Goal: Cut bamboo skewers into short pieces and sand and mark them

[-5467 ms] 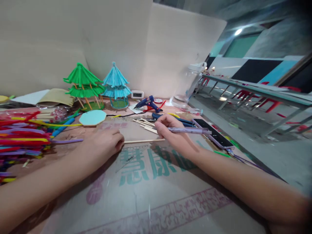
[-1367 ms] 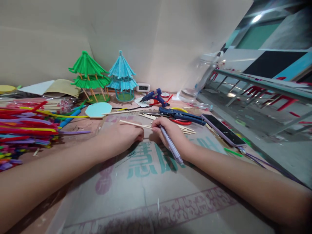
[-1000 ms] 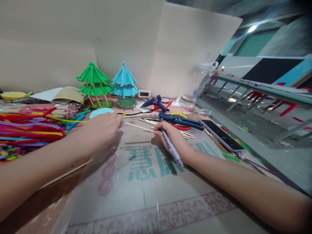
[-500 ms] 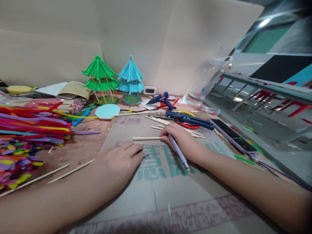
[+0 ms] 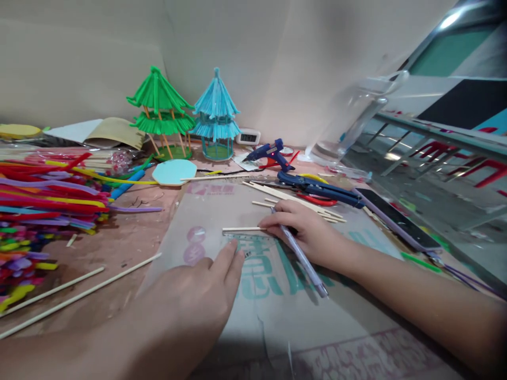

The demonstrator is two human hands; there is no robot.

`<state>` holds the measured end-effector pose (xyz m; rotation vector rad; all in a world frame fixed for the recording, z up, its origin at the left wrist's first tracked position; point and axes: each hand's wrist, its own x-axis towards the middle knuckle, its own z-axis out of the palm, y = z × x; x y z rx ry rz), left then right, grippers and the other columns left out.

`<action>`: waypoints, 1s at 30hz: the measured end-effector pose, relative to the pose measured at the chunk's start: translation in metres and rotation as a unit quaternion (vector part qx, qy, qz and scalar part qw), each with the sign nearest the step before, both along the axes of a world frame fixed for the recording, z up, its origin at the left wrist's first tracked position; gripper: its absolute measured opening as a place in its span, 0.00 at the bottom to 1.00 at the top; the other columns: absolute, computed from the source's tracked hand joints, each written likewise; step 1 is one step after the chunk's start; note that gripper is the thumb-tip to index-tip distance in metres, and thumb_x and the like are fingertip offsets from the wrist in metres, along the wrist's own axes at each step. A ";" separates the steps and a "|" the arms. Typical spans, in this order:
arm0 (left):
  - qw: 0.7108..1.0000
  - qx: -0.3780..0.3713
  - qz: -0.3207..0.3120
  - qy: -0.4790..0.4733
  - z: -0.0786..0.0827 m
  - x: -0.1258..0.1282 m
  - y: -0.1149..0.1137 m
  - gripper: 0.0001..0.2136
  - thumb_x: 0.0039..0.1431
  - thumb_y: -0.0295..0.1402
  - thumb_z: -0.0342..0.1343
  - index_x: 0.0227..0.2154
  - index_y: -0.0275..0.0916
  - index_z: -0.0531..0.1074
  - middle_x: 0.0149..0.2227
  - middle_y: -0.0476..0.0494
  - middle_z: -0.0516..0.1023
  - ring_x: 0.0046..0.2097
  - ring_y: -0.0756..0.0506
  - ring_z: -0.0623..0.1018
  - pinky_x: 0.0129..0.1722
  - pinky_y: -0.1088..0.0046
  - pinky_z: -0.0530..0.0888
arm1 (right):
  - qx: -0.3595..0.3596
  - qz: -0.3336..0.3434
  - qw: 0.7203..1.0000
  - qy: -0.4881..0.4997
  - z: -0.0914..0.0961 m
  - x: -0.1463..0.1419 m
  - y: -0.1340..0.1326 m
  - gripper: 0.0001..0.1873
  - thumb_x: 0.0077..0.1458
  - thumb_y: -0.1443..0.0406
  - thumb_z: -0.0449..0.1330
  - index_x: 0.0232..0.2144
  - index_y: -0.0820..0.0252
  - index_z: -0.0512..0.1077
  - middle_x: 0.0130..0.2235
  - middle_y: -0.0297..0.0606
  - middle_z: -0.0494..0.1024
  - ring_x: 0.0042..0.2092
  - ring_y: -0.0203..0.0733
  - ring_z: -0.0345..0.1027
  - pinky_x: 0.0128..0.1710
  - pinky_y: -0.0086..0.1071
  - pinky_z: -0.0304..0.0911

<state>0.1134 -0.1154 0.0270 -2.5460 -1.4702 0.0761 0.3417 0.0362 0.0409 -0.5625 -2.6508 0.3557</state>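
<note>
My right hand (image 5: 304,229) is closed around a light purple pen (image 5: 303,258), whose rear end slants down toward me. Its fingertips also rest at the right end of a thin wooden stick (image 5: 241,229) lying crosswise. Just below that stick lies a clear ruler (image 5: 253,237), hard to make out over the green print. My left hand (image 5: 202,295) reaches in with two fingers stretched out, their tips at the ruler's lower edge. Its other fingers are partly hidden. Both hands are over a printed cardboard sheet (image 5: 214,206).
Beyond the hands lie several wooden sticks (image 5: 293,198), blue-handled pliers (image 5: 320,187), a glue gun (image 5: 273,154) and a phone (image 5: 398,219). Green (image 5: 162,119) and blue (image 5: 217,119) pagoda models stand at the back. Colourful pipe cleaners (image 5: 51,195) are heaped at left; a clear jug (image 5: 340,126) stands right.
My left hand has drawn back toward me, uncovering the left ends of the stick and ruler. My right hand keeps the pen near the stick. The view has shifted slightly.
</note>
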 end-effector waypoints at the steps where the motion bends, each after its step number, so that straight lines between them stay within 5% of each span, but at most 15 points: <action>1: 1.000 0.003 -0.002 0.004 -0.001 0.000 -0.002 0.35 0.51 0.21 0.51 0.66 0.36 0.61 0.64 0.25 0.67 0.41 0.38 0.84 0.30 0.68 0.80 | 0.001 0.001 1.000 0.000 0.001 0.000 -0.001 0.11 0.66 0.66 0.57 0.43 0.60 0.78 0.36 0.41 0.72 0.39 0.42 0.66 0.37 0.31 0.60; 8: 0.995 0.088 0.010 0.045 0.014 0.005 -0.005 0.31 0.50 0.22 0.52 0.61 0.38 0.70 0.57 0.22 0.75 0.26 0.37 0.83 0.14 0.71 0.71 | 0.022 0.023 0.999 -0.002 0.002 -0.005 -0.007 0.11 0.66 0.66 0.56 0.45 0.60 0.78 0.35 0.40 0.71 0.37 0.41 0.65 0.34 0.31 0.59; 21: 0.989 0.138 -0.016 0.056 0.013 0.010 0.005 0.21 0.54 0.21 0.50 0.50 0.35 0.77 0.47 0.26 0.82 0.26 0.42 0.82 0.18 0.73 0.74 | 0.031 0.027 0.999 0.004 0.000 -0.008 -0.004 0.11 0.65 0.65 0.58 0.44 0.60 0.81 0.33 0.39 0.70 0.35 0.40 0.64 0.32 0.30 0.58; 30: 0.995 0.081 0.011 0.053 0.006 0.014 0.008 0.23 0.54 0.20 0.51 0.53 0.34 0.73 0.59 0.23 0.73 0.23 0.44 0.80 0.16 0.72 0.72 | 0.018 0.025 1.000 0.005 -0.001 -0.010 -0.004 0.11 0.65 0.65 0.58 0.43 0.60 0.81 0.32 0.39 0.71 0.35 0.40 0.66 0.33 0.30 0.60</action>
